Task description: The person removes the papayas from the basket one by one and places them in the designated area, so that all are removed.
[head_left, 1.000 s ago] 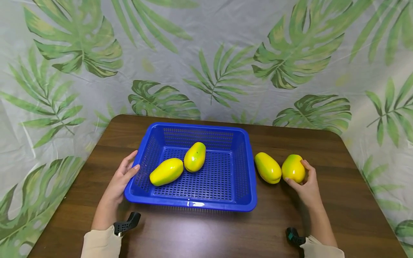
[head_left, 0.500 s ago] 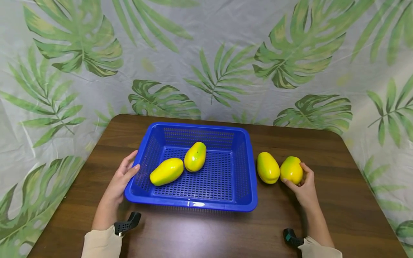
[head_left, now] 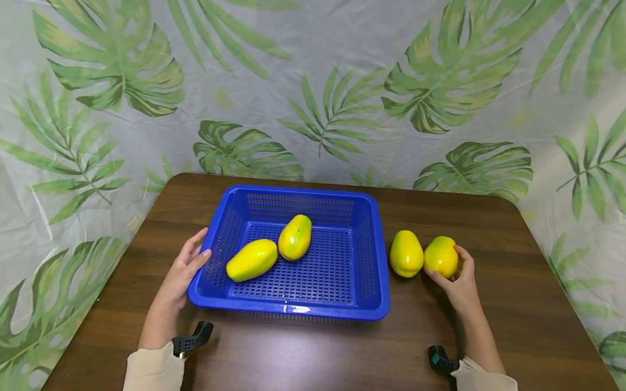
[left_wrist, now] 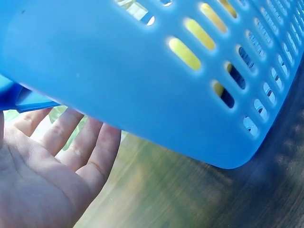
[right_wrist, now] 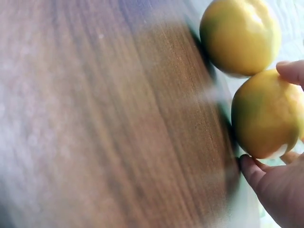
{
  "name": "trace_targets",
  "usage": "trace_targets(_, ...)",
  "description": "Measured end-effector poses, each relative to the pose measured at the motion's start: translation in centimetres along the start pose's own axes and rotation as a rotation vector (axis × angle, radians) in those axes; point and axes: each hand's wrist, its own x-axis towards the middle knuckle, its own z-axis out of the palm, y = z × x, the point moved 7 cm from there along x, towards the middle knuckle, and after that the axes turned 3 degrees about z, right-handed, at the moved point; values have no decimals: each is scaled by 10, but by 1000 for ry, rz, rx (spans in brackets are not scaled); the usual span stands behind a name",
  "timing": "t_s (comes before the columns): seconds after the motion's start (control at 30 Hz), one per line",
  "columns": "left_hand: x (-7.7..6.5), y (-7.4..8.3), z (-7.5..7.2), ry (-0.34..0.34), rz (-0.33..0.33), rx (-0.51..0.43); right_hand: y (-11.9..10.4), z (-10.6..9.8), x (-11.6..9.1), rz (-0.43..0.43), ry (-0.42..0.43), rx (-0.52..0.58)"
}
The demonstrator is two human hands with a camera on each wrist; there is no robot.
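Stood by a makeshift, cloth-screened work booth; whether in a home or a lab, cannot tell. Evidence: a pale, creased sheet (head_left: 337, 38) printed with green leaves (head_left: 122, 70) covers the far side and wraps round left and right of one brown wood-grain table (head_left: 313, 358). Black camera mounts (head_left: 193, 339) at both wrists (head_left: 160, 323) suggest a recording set-up.

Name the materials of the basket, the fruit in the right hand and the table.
Basket: smooth blue plastic, most likely, judging by its moulded slots and rim highlights.
Held fruit: glossy yellow-green; the hard shine hints at plastic, but real skin isn't ruled out.
Table: brown wood or wood-look laminate; grain shows under a soft sheen.
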Motion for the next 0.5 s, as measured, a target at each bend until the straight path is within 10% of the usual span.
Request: trace_targets(0.5,0,0,0,0,6,2,0,-2,2,18,32,0)
